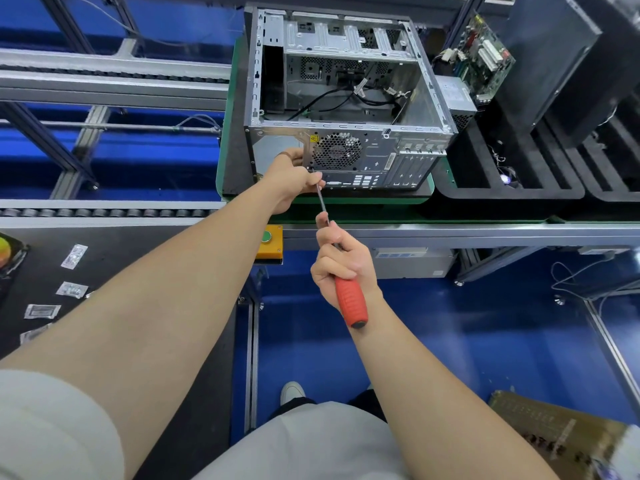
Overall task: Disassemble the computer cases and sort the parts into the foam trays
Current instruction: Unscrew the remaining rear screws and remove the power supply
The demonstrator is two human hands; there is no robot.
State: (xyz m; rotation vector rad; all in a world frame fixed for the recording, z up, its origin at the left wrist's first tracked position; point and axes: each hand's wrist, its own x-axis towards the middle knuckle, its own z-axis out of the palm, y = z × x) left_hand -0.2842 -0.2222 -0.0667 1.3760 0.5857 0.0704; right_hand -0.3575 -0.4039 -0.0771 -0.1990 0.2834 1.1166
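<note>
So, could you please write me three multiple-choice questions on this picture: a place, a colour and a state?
1. Where does the screwdriver tip meet the computer case?
A. rear panel, beside the fan grille
B. top rail
C. inside a drive bay

2. What colour is the screwdriver's handle?
A. blue
B. red
C. yellow

3. How is the case's upward side?
A. covered by a panel
B. open
C. taped shut

1 A: the shaft ends at the grille's lower corner, where the left hand holds it.
2 B: the right hand grips a red handle.
3 B: cables show inside.
</note>
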